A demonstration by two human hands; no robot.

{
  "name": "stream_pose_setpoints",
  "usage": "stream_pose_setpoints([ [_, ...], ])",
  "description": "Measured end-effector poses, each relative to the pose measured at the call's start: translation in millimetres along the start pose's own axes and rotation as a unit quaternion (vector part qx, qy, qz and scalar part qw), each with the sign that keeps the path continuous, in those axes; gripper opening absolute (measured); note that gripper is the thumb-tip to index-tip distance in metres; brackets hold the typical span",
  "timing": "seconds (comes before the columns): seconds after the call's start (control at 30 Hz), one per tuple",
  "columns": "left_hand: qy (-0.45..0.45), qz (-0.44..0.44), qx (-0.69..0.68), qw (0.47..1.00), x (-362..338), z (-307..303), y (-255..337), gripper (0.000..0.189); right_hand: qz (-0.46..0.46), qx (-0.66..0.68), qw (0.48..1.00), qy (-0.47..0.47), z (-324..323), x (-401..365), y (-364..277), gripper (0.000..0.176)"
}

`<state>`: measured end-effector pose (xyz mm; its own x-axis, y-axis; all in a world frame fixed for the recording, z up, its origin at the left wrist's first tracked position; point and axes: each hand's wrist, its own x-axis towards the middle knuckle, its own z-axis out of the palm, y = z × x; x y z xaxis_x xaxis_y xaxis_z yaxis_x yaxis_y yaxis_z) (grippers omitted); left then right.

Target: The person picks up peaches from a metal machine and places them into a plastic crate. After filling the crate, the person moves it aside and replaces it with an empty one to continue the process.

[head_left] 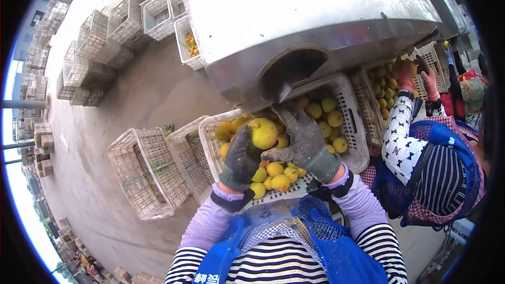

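My left hand, in a dark grey glove, is closed around a yellow peach above a white plastic crate. My right hand, gloved alike, is just right of that peach. Its fingers stretch toward the machine and its thumb points left, with no item visible in its grasp. Below both hands, yellow peaches lie in the crate, some with green or reddish patches. My hands and forearms hide part of the crate.
A metal machine with a dark round opening overhangs the crate. To the left stand a tilted crate and another crate. Stacked crates line the floor. At right, a co-worker handles peaches in another crate.
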<state>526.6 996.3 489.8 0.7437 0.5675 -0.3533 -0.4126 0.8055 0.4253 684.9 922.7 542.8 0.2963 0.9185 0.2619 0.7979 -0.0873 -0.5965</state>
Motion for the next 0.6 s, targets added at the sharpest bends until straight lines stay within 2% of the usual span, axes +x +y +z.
stream_pose_setpoints([
  [0.03,0.011,0.005,0.032,0.999,1,7,-4,0.052,0.022,-0.007,0.999,-0.036,3,-9,-4,0.076],
  [0.17,0.020,0.048,0.096,0.994,3,0,-13,0.051,0.064,-0.084,0.994,0.032,11,-3,7,0.074],
  [0.23,0.087,0.077,0.183,0.976,-4,-34,-11,0.051,0.090,-0.118,0.986,0.071,10,28,24,0.071],
  [0.3,0.143,0.109,0.300,0.937,-8,-66,-11,0.050,0.106,-0.152,0.981,0.053,29,62,53,0.050],
  [0.4,0.158,0.171,0.487,0.841,7,-99,-20,0.042,-0.082,-0.165,0.971,0.152,45,93,84,0.037],
  [0.47,0.162,0.200,0.544,0.799,20,-98,-34,0.042,0.002,-0.087,0.992,0.095,14,80,77,0.044],
  [0.5,0.162,0.214,0.570,0.777,25,-99,-42,0.043,0.016,-0.100,0.992,0.078,4,63,85,0.045],
  [0.53,0.130,0.208,0.670,0.700,32,-106,-47,0.047,0.029,-0.114,0.991,0.060,-5,46,92,0.045],
  [0.57,0.087,0.185,0.690,0.694,41,-104,-54,0.047,0.011,-0.176,0.983,0.053,-4,19,116,0.041],
  [0.6,0.041,0.158,0.709,0.686,51,-101,-64,0.048,0.047,-0.195,0.980,0.015,15,-1,143,0.035],
])
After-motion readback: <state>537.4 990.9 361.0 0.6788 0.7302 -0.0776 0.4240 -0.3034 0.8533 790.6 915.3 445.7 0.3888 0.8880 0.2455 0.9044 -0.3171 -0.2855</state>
